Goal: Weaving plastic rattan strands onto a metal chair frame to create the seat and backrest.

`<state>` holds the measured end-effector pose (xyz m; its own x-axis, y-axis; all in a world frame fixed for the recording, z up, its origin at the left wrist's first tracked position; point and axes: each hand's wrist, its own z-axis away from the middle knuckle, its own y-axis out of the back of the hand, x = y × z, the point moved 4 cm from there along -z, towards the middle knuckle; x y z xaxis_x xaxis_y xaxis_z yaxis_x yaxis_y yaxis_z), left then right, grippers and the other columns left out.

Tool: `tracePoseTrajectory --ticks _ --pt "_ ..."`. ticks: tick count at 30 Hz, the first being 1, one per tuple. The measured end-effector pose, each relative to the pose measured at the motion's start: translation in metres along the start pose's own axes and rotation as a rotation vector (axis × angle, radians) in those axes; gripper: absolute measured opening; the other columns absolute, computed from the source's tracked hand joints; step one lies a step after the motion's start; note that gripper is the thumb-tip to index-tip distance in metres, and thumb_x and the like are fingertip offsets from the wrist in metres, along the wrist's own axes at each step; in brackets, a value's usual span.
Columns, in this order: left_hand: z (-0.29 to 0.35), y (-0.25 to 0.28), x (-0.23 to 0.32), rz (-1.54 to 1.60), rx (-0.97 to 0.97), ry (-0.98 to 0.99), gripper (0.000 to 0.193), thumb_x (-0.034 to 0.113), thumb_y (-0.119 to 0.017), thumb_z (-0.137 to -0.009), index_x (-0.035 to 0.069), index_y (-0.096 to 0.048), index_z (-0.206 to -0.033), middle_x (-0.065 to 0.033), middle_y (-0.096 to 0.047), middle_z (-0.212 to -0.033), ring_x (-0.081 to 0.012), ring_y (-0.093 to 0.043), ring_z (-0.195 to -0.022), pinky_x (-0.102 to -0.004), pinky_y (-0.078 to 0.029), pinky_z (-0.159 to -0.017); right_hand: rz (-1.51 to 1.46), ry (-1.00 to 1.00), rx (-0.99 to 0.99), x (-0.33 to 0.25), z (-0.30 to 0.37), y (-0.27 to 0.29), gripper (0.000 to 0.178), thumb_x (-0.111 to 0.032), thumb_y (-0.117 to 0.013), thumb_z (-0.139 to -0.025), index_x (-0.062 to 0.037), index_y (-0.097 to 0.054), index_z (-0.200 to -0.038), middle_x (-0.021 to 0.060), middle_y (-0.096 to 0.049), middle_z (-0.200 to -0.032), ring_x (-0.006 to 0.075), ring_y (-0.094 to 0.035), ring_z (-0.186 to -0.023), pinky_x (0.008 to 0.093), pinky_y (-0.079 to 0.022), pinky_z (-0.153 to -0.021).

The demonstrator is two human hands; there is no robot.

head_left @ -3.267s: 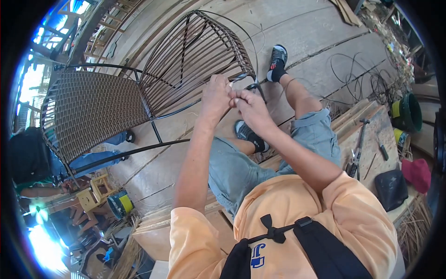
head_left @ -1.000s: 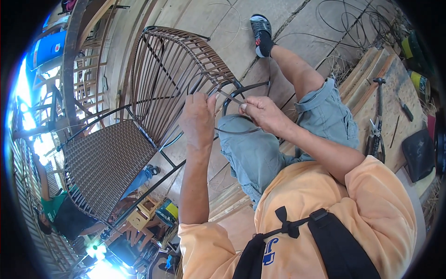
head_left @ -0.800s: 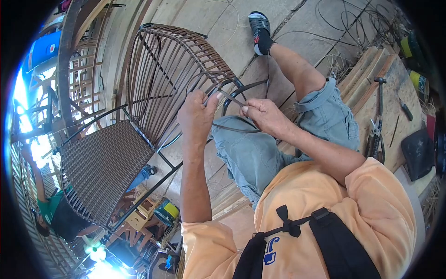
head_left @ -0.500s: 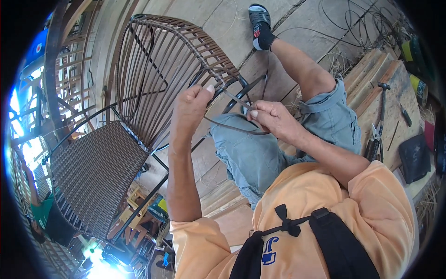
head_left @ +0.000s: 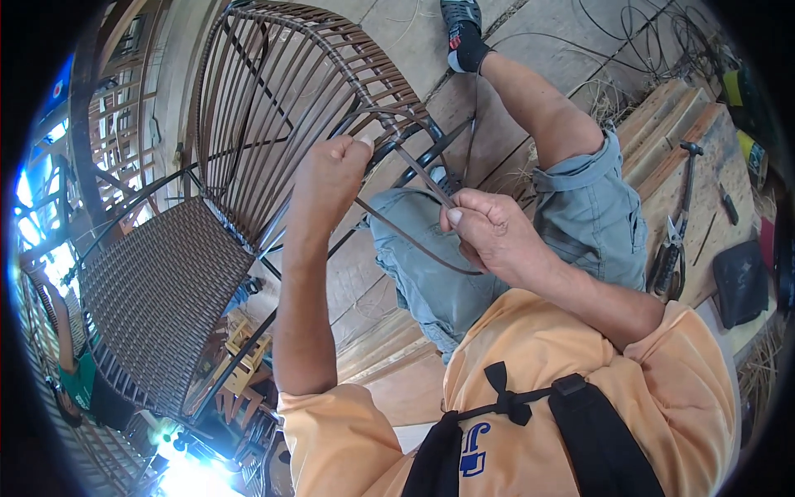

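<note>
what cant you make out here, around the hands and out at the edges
All in the head view:
Inside of the left hand: hidden by its own curled fingers and back, so whether it grips anything is unclear.
Part of the brown strip within the right hand: covered by the fingers.
Toe of the dark shoe: cut off by the top edge.
Red item: lost in the dark right rim, kind unclear.
</note>
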<state>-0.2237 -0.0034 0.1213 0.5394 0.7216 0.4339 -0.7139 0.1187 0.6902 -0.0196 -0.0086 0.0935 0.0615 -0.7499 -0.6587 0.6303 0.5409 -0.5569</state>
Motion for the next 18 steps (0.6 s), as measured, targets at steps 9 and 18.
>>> tracePoseTrajectory --ticks 9,18 --pt "0.1 -0.041 0.026 -0.178 0.536 -0.806 0.018 0.02 -0.055 -0.084 0.003 -0.055 -0.088 -0.0159 -0.055 -0.086 -0.0335 -0.054 -0.074 -0.0421 -0.043 -0.067 -0.577 -0.211 -0.021 -0.001 0.013 -0.016 0.016 -0.02 -0.043 -0.092 -0.0064 -0.047 -0.085 -0.0048 -0.026 -0.052 0.006 -0.024 -0.04 0.0219 -0.022 -0.037" --pt "0.327 -0.098 -0.294 -0.53 0.199 0.276 0.019 0.013 -0.044 -0.084 0.003 -0.058 -0.077 -0.0194 -0.06 -0.079 -0.0376 -0.057 -0.076 -0.0463 -0.043 -0.066 -0.611 -0.18 -0.066 0.01 0.01 -0.015 0.013 -0.02 -0.043 -0.091 -0.0099 -0.047 -0.084 -0.0062 -0.025 -0.052 0.0059 -0.023 -0.04 0.0231 -0.018 -0.037"
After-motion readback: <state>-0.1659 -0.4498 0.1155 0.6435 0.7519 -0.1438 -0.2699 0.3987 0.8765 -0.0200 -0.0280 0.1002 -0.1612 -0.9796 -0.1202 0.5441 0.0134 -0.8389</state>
